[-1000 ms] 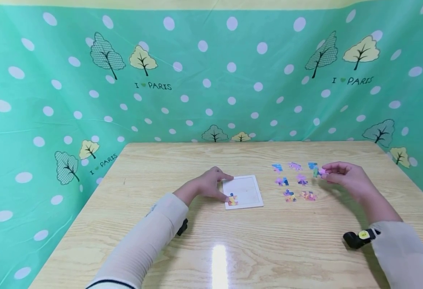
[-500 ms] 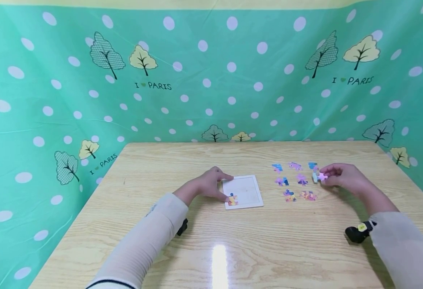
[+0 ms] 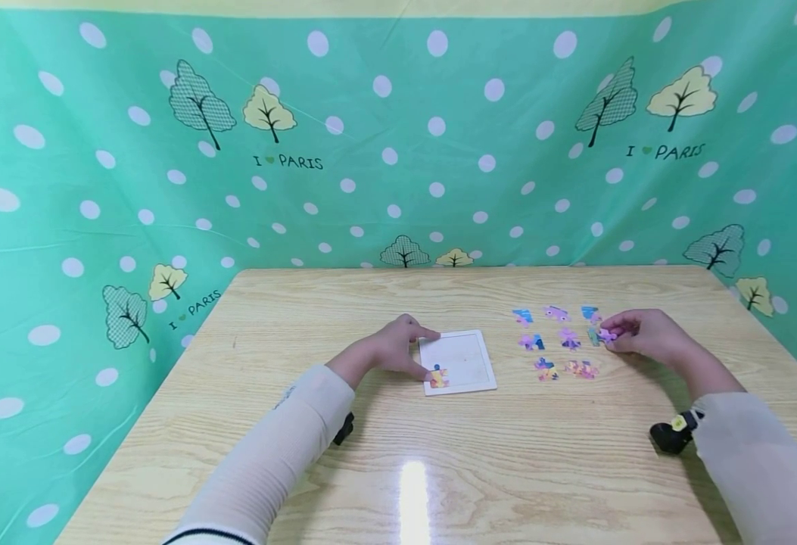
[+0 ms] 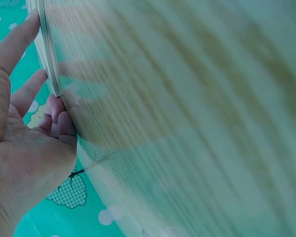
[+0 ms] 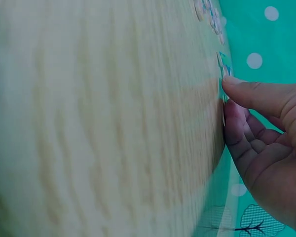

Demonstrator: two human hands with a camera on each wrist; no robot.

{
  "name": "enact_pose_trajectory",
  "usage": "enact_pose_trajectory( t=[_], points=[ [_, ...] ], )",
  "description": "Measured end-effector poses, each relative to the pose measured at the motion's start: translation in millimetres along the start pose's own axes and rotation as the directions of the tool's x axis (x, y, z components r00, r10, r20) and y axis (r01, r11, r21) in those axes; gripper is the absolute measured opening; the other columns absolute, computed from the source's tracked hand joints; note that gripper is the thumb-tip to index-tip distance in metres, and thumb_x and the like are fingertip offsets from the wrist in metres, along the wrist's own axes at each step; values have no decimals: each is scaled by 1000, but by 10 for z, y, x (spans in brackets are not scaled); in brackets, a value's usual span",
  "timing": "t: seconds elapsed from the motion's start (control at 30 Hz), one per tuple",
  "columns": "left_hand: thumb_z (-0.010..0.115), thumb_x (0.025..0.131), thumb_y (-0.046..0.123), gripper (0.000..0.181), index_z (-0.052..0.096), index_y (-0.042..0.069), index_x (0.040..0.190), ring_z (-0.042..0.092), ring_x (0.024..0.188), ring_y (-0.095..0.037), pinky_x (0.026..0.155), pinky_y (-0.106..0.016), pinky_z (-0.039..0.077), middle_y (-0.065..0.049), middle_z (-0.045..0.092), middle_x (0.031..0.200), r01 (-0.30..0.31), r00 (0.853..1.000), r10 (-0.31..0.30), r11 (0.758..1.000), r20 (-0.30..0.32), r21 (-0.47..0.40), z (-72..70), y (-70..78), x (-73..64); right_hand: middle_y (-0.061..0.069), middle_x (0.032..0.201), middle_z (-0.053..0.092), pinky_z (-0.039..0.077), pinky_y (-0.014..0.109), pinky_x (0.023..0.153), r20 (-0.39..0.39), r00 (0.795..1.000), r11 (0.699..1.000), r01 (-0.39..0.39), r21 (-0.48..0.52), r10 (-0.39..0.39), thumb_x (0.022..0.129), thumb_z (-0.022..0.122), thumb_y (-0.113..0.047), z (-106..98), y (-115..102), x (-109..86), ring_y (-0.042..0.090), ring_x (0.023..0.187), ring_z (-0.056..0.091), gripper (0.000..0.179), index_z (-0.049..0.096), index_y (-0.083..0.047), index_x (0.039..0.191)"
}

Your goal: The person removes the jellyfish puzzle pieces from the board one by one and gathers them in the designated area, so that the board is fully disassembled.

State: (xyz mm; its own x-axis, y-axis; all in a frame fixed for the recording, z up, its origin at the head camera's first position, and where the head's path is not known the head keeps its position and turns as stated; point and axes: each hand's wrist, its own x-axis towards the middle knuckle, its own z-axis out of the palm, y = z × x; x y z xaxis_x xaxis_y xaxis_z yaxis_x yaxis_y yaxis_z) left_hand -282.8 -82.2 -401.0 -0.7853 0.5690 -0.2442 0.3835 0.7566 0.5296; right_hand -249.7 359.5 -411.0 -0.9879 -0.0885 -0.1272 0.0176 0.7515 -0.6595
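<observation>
A white square puzzle tray (image 3: pixel 459 359) lies on the table, one yellow-orange puzzle piece (image 3: pixel 440 378) in its near left corner. My left hand (image 3: pixel 394 347) holds the tray's left side, thumb near that corner and a finger at the far left corner. The left wrist view shows fingers along the tray's edge (image 4: pixel 48 54). Right of the tray, my right hand (image 3: pixel 652 338) pinches a pink and green puzzle piece (image 3: pixel 594 336) between thumb and fingers, low at the table. In the right wrist view the thumb and fingertips (image 5: pixel 232 81) cover most of it.
Several loose puzzle pieces (image 3: pixel 568 339) lie in rough rows between the tray and my right hand. The wooden table (image 3: pixel 507 469) reaches to a green dotted curtain (image 3: pixel 439 174) behind and at both sides.
My right hand has moved slightly, and the pink and green piece in it has tilted and come down to the table beside the other pieces. My left hand and the tray have stayed put.
</observation>
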Motion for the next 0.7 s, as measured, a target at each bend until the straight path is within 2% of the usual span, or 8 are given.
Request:
enact_pose_trajectory(
  t=[0.1, 0.27, 0.5, 0.7],
  points=[
    [87, 75, 30, 74, 54, 22, 141, 46, 110, -22, 93, -34, 42, -7, 43, 122, 0, 1000, 0, 1000, -1, -4, 1, -2, 0, 13, 98, 63, 49, 26, 64, -1, 999, 998, 33, -46, -33, 85, 73, -10, -10, 9, 3, 22, 85, 55, 40, 62, 9, 118],
    [86, 75, 30, 74, 54, 22, 141, 45, 109, -21, 92, -34, 42, -7, 43, 121, -3, 1000, 3, 1000, 2, 2, 3, -10, 5, 14, 98, 64, 48, 26, 63, 8, 999, 997, 48, -62, -47, 87, 72, -11, -17, 4, -6, 21, 83, 54, 40, 62, 10, 119],
    [86, 75, 31, 74, 54, 23, 142, 45, 109, -21, 92, -33, 42, -7, 43, 120, -5, 1000, 5, 1000, 1, 10, -6, -7, -2, 19, 108, 59, 54, 31, 63, -4, 999, 999, 32, 9, -32, 88, 71, -12, -15, -37, -67, 27, 91, 56, 48, 56, 7, 129],
    [86, 75, 31, 75, 54, 23, 142, 46, 111, -22, 94, -34, 42, -7, 43, 120, 0, 1000, 0, 1000, 2, 1, -6, 4, -10, 21, 113, 56, 53, 31, 64, -43, 998, 998, 49, 31, -48, 89, 70, -14, -15, -70, -116, 28, 94, 54, 46, 57, 3, 130]
  ],
)
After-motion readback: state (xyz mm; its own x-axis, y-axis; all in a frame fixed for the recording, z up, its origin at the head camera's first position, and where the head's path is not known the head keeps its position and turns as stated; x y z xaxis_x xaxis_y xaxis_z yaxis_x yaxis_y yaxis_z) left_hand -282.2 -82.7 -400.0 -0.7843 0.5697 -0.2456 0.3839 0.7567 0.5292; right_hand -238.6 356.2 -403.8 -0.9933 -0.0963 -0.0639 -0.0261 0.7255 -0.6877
